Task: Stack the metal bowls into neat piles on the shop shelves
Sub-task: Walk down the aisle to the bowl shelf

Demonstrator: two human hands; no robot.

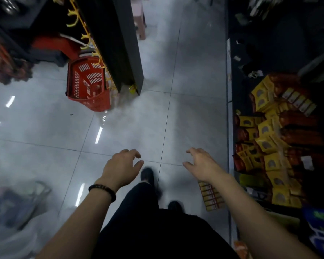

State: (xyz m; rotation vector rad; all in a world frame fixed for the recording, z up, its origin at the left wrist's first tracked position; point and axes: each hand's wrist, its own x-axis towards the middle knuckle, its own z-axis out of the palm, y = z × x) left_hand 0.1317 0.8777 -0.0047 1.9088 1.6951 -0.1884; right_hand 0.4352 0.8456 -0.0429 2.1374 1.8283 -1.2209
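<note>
I look down at a shop aisle with a glossy grey tiled floor (pixel 138 118). My left hand (pixel 121 166), a dark bead bracelet on its wrist, hangs over the floor with fingers loosely curled and nothing in it. My right hand (pixel 200 163) is beside it, fingers spread, also holding nothing. A few shiny metal items (pixel 9 5) show dimly on a dark shelf at the top left, too blurred to name. The picture is smeared by motion.
A red plastic shopping basket (pixel 87 85) leans against a black shelf end (pixel 120 43). A low shelf on the right holds yellow and red packets (pixel 269 135). A yellow box (pixel 211 196) lies on the floor. My dark shoes (pixel 148 175) are below my hands.
</note>
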